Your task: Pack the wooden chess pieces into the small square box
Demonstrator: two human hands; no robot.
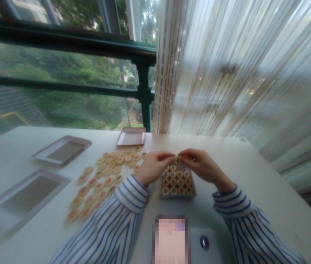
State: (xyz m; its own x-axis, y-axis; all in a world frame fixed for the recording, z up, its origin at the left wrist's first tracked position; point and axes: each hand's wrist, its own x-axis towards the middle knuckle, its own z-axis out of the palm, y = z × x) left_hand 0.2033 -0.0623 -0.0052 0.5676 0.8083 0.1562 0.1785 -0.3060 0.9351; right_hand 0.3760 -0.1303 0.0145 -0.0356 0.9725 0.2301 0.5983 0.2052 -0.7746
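Note:
Above the far edge of a shallow box (177, 196), a round wooden Chinese chess piece (177, 159) with a dark character is pinched between my two hands. My left hand (155, 165) grips it from the left with thumb and fingertips. From the right, the fingertips of my right hand (203, 165) close on the same piece. Rows of chess pieces with dark characters (173, 182) lie face up in the box, and its upper right part shows bare floor. Left of the box, many loose chess pieces (108, 171) spread over the table, some with red characters, some blank side up.
On the white table (254, 176), a small tray (131, 137) stands at the back, with a larger tray (62, 150) and a blurred box or lid (29, 200) at left. A pixelated phone-like object (170, 238) and a dark oval object (204, 242) lie in front. A string curtain (213, 73) hangs behind.

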